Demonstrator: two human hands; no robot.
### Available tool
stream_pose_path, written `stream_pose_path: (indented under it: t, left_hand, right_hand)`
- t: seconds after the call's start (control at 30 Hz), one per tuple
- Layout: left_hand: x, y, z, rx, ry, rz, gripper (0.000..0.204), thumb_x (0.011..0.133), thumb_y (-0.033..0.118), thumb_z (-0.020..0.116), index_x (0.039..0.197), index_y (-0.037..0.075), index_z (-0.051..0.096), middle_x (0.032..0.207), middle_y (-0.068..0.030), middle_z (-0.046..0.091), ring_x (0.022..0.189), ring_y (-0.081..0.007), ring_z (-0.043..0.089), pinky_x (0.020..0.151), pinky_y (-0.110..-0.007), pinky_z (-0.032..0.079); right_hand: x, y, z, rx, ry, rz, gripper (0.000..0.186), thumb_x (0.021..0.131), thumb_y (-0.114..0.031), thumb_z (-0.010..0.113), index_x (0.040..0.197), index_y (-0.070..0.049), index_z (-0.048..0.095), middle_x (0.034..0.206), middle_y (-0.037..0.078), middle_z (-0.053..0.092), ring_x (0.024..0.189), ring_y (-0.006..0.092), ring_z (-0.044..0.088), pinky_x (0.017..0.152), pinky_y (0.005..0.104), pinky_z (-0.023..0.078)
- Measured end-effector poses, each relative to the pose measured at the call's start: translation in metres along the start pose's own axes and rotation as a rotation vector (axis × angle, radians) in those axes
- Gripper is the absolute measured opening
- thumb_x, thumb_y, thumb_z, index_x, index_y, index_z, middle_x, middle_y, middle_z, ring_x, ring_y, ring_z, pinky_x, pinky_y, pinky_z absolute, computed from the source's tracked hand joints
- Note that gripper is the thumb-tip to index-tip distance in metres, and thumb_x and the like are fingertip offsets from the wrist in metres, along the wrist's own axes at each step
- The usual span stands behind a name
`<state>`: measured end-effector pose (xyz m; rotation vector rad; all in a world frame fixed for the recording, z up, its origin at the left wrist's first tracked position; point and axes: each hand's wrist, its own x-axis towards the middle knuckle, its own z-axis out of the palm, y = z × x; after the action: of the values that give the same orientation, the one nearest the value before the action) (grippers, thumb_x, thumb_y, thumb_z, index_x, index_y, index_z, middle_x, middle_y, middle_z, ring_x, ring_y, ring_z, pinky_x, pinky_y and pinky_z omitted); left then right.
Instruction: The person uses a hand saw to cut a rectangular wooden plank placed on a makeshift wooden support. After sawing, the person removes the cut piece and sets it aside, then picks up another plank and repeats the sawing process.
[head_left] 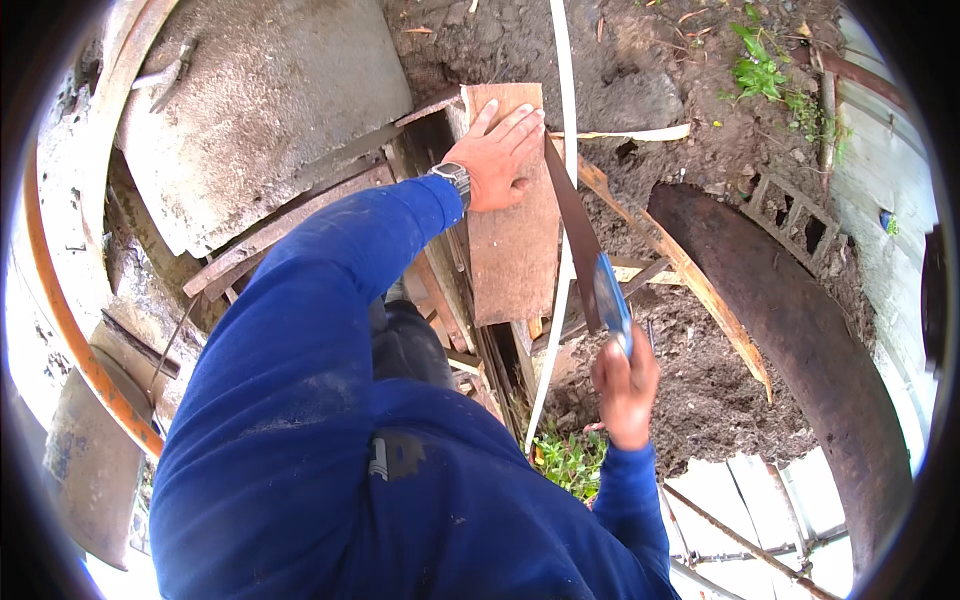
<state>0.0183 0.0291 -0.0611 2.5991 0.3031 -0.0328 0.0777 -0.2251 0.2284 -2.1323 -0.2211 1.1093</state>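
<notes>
My left hand [495,158] lies flat with its fingers apart on a brown wooden board [513,255], near the board's far end. A wristwatch is on that wrist. In my right hand [628,395] is a handsaw [577,225], gripped by its blue handle. Its long dark blade points away from me along the board's right edge, and the tip comes close to my left fingertips. Whether the teeth touch the wood I cannot tell. The board rests on a stack of timber [425,262].
A thin white strip [566,100] runs past the saw. Broken wood [690,265] lies on dirt to the right, beside a curved rusty metal sheet [800,320]. At the left are a large grey slab [265,110] and an orange curved bar [65,315].
</notes>
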Motion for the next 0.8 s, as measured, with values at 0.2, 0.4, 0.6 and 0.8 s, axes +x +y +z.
stream_pose_path:
  t: [0.2, 0.4, 0.6, 0.8]
  left_hand:
    - [-0.002, -0.003, 0.006, -0.024, -0.011, 0.011, 0.092, 0.092, 0.045, 0.069, 0.167, 0.002, 0.038, 0.179, -0.0147, 0.03, 0.168, -0.0277, 0.023, 0.136, -0.062, 0.013]
    - [0.002, -0.002, 0.0, -0.02, 0.014, 0.012, 0.096, 0.09, 0.047, 0.07, 0.167, 0.0, 0.037, 0.179, -0.0162, 0.03, 0.168, -0.028, 0.024, 0.135, -0.062, 0.014]
    - [0.004, 0.004, -0.011, 0.013, -0.021, 0.005, 0.097, 0.09, 0.046, 0.071, 0.168, 0.0, 0.036, 0.178, -0.0166, 0.031, 0.167, -0.0293, 0.024, 0.135, -0.063, 0.014]
    - [-0.002, -0.001, 0.002, -0.025, 0.02, 0.015, 0.095, 0.089, 0.045, 0.071, 0.167, 0.0, 0.038, 0.178, -0.0165, 0.031, 0.167, -0.0292, 0.024, 0.135, -0.062, 0.014]
  right_hand:
    - [0.07, 0.007, 0.017, -0.168, 0.037, 0.002, 0.034, 0.113, -0.03, 0.06, 0.122, 0.002, 0.066, 0.073, -0.002, 0.057, 0.062, 0.005, 0.049, 0.054, 0.0271, 0.038]
    - [0.236, 0.027, 0.081, -0.169, 0.067, -0.198, 0.021, 0.108, -0.019, 0.061, 0.11, 0.0, 0.07, 0.076, 0.003, 0.061, 0.066, 0.0122, 0.055, 0.062, 0.0333, 0.046]
    - [0.211, 0.025, 0.079, -0.288, 0.098, -0.27, 0.022, 0.103, -0.013, 0.061, 0.116, 0.003, 0.068, 0.097, 0.026, 0.073, 0.091, 0.0406, 0.072, 0.086, 0.047, 0.054]
    - [0.035, -0.013, 0.002, -0.105, 0.03, 0.038, 0.024, 0.111, -0.019, 0.057, 0.121, 0.0, 0.066, 0.073, -0.005, 0.055, 0.059, 0.003, 0.047, 0.05, 0.025, 0.036]
